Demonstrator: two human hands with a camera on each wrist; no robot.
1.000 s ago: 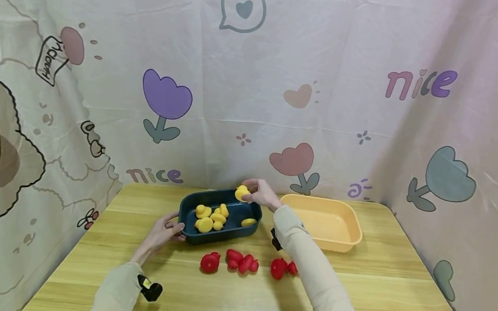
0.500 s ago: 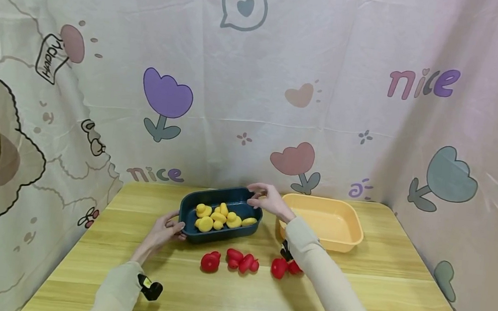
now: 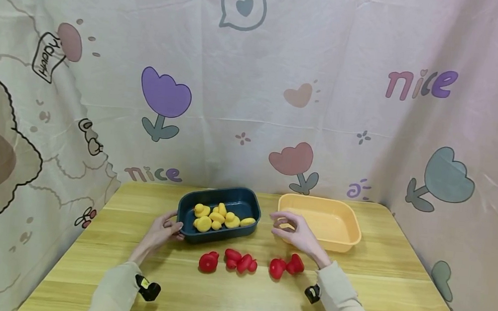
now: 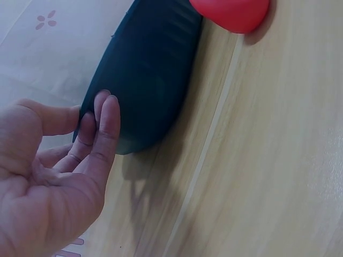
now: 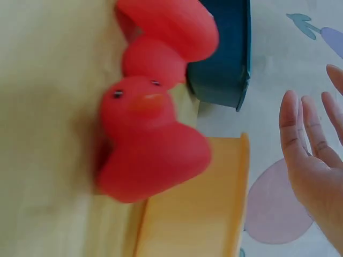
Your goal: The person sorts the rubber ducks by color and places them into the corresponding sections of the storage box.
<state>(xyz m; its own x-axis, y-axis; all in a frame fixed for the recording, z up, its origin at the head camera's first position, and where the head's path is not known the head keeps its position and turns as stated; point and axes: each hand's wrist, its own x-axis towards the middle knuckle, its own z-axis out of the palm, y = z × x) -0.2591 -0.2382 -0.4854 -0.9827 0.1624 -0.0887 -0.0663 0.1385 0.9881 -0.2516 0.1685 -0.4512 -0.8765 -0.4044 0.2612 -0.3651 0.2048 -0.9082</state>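
Beige sleeves (image 3: 113, 288) come in nearest to us, soft cloth, each with a small black wrist camera (image 3: 149, 290) at the cuff. Past them, pale striped wood grain runs across the worktop (image 3: 198, 303), where red ducks (image 3: 277, 268) lie in a loose row, some tipped over. From the right wrist we see smooth, matte, rubbery-looking skin, plump bodies and an orange-tinted beak (image 5: 148, 105).

Just beyond that row, our left grip (image 3: 162, 229) pinches the left end of the blue tray (image 3: 223, 235) between thumb and fingers. Our right grip (image 3: 299, 234) has hold of nothing: its thumb and fingers curve well apart by the near left corner of the yellow tray (image 3: 335, 245). We cannot tell whether it touches that rim.

As things lie, we judge the work partly done. Yellow ducks (image 3: 232, 220) are bunched inside the blue tray, overlapping too much for a sure count; the red ones remain outside both trays, seemingly the part left over. Both trays are rounded oblongs with smooth, plastic-looking walls.

Farthest off hangs a pale, creased curtain (image 3: 246, 90) printed with a flat purple tulip (image 3: 165, 92).
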